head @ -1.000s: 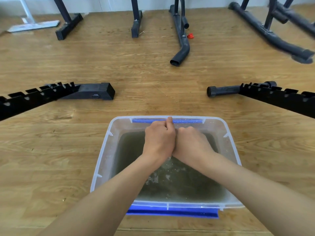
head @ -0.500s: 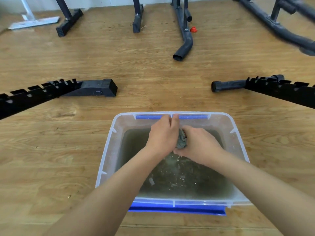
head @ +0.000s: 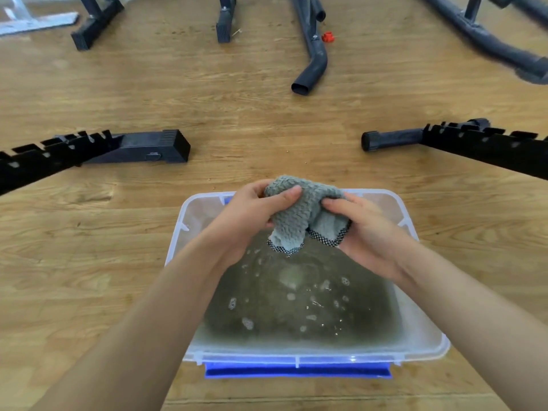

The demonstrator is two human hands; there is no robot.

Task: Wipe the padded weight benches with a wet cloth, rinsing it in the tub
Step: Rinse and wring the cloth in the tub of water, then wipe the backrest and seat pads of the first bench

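A grey-green textured cloth [head: 299,213] with a checked hem hangs above the far end of a clear plastic tub [head: 427,348] with blue handles. The tub holds murky, bubbly water. My left hand [head: 249,218] grips the cloth's left part, thumb on top. My right hand [head: 367,232] pinches its right part, and two corners dangle just over the water. No bench padding is in view; only black bench frames show.
The tub sits on a wooden floor. A notched black bench frame [head: 89,151] lies at the left and another [head: 474,143] at the right. Further back stand more black legs, a bent tube [head: 314,63] and a small red cap [head: 327,37].
My hands were pressed together around the balled cloth low in the tub; now they have risen and parted, and the cloth is opened out between them above the water.
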